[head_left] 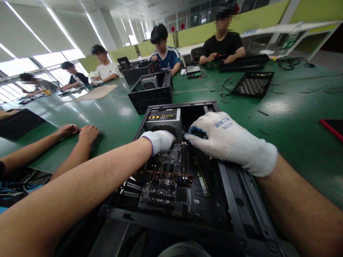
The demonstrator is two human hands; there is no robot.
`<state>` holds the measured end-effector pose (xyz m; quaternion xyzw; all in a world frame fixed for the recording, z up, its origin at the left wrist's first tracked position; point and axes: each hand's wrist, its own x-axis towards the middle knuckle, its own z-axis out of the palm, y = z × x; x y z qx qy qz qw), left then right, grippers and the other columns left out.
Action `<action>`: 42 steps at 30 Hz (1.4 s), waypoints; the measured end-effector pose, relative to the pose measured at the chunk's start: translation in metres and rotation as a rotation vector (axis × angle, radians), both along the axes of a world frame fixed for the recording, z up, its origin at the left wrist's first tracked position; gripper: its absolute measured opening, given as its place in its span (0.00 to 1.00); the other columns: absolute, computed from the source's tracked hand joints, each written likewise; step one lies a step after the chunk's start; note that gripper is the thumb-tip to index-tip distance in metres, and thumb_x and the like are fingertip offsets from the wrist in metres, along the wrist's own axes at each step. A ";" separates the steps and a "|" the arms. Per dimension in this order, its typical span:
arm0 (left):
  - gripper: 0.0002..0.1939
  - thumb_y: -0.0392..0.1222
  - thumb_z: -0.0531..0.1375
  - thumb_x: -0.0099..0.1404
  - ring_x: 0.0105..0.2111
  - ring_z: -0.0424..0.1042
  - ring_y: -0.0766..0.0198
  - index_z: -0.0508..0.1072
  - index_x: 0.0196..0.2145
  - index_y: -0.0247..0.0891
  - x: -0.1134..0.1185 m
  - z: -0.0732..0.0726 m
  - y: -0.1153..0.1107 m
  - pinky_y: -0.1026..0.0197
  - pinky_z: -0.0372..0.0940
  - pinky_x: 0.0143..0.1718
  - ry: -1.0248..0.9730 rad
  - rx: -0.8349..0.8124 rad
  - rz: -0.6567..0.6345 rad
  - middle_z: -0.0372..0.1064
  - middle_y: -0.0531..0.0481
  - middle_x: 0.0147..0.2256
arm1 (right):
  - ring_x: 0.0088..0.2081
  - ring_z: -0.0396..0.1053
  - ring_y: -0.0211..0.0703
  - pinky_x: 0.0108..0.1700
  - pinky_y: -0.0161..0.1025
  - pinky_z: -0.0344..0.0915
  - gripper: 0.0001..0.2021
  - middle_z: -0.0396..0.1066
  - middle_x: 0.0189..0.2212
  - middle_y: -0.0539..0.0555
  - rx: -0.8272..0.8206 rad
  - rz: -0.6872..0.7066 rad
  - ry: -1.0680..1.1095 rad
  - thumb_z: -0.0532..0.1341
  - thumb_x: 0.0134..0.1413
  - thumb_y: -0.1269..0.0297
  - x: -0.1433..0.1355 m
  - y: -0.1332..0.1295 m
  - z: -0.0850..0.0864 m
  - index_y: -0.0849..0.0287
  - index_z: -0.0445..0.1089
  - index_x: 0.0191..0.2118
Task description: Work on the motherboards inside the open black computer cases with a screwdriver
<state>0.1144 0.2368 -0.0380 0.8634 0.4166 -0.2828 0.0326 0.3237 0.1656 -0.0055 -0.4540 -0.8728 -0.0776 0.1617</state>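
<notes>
An open black computer case lies in front of me with its inside facing up. My left hand, in a white glove, reaches down at the upper end of the motherboard, just below the power supply. Its fingertips are hidden. Over the case's right side bends my right hand, also gloved, thumb and fingers curled toward each other near the board's upper right corner. Whatever they pinch is too dark to make out. A green memory stick lies on the case floor, right of the board.
Another open case stands beyond mine on the green table. A black tray of small parts and loose cables lie at the right. A neighbour's bare hands rest at my left. Several people sit farther along.
</notes>
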 end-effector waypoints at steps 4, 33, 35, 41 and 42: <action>0.24 0.42 0.66 0.62 0.52 0.77 0.50 0.77 0.55 0.36 0.001 0.001 -0.002 0.55 0.71 0.55 0.006 0.010 -0.007 0.77 0.39 0.53 | 0.47 0.73 0.56 0.50 0.48 0.61 0.24 0.79 0.43 0.61 0.008 -0.004 -0.006 0.53 0.70 0.46 0.000 -0.001 0.000 0.61 0.78 0.47; 0.21 0.44 0.67 0.62 0.53 0.77 0.49 0.79 0.52 0.36 0.008 -0.003 -0.006 0.56 0.70 0.57 0.041 -0.002 -0.040 0.78 0.39 0.52 | 0.46 0.73 0.55 0.50 0.48 0.62 0.24 0.79 0.43 0.61 0.006 0.015 -0.029 0.53 0.70 0.47 0.000 -0.001 0.003 0.61 0.77 0.47; 0.21 0.44 0.67 0.62 0.53 0.77 0.48 0.79 0.52 0.36 0.008 -0.003 -0.006 0.54 0.70 0.56 0.032 0.001 -0.037 0.79 0.38 0.52 | 0.46 0.73 0.55 0.50 0.48 0.62 0.24 0.79 0.43 0.61 0.005 0.022 -0.028 0.53 0.70 0.47 0.000 0.000 0.002 0.61 0.77 0.47; 0.23 0.42 0.67 0.61 0.53 0.77 0.48 0.78 0.54 0.36 0.008 -0.002 -0.007 0.54 0.70 0.56 0.037 -0.016 -0.039 0.78 0.37 0.53 | 0.46 0.73 0.56 0.50 0.48 0.62 0.23 0.79 0.43 0.62 0.010 0.006 -0.006 0.53 0.70 0.47 -0.001 -0.001 0.001 0.61 0.78 0.46; 0.22 0.41 0.67 0.61 0.53 0.77 0.48 0.78 0.54 0.35 0.008 -0.002 -0.007 0.55 0.70 0.56 0.039 -0.018 -0.040 0.78 0.37 0.52 | 0.46 0.73 0.56 0.50 0.48 0.62 0.23 0.79 0.43 0.62 0.007 0.009 -0.003 0.53 0.70 0.47 -0.001 -0.002 0.002 0.61 0.78 0.46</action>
